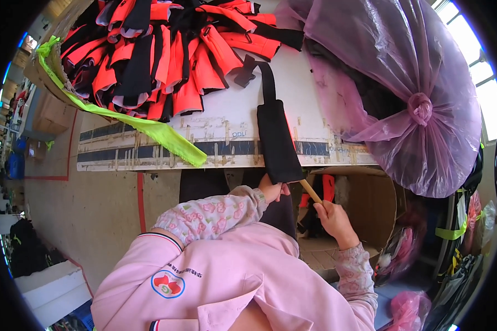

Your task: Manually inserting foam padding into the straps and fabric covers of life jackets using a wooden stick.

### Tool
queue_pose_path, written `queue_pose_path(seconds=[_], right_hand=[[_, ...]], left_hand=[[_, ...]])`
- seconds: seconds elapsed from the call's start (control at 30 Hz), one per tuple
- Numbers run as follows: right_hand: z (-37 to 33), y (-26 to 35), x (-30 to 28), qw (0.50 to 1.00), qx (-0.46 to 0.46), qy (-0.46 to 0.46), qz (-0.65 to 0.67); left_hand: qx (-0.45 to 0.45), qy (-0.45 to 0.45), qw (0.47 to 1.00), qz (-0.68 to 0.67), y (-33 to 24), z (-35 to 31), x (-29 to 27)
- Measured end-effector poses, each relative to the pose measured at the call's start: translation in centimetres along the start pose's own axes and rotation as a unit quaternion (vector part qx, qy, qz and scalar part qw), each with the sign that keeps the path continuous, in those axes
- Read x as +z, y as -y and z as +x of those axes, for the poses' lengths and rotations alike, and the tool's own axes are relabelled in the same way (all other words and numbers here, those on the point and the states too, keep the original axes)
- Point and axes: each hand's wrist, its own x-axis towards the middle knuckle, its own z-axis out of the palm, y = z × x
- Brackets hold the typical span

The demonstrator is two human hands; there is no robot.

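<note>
Black fabric pouch point(278, 144) pinched at its near end by the left hand point(270, 190); the right hand's point(336, 222) fingers curl around a wooden stick point(311, 191). The pouch extends beyond the fingers across the table's point(226, 120) near edge. Probably stick-and-pouch work; pushing calls for a steady left pinch.

On the worktop point(226, 113), a heap of fabric pieces point(171, 60) lies far left and a knotted bag point(425, 60) right, with a fabric sleeve point(280, 143) nearer and between them, its near end past the near edge. A cloth strip point(149, 129) runs left and near of the heap; a cardboard box point(370, 209) stands below the worktop, near right.
</note>
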Motion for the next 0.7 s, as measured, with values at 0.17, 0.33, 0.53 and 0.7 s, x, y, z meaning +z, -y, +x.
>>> queue_pose_path(seconds=[0.17,0.33,0.53,0.7], right_hand=[[3.5,2.5,0.7,0.997,-0.017,-0.033,-0.067],[5.7,3.6,4.7,0.999,0.003,-0.038,0.021],[4.1,2.1,6.0,0.954,0.049,0.048,0.291],[-2.5,-5.0,3.4,0.998,-0.051,-0.038,0.021]], left_hand=[[-0.002,-0.013,0.999,0.04,0.3,0.0,0.0],[-0.043,-0.042,0.998,0.027,-0.2,0.4,-0.2],[-0.035,-0.046,0.998,0.025,0.0,0.0,-0.4],[0.035,-0.01,0.998,-0.058,-1.6,-1.0,-0.8]])
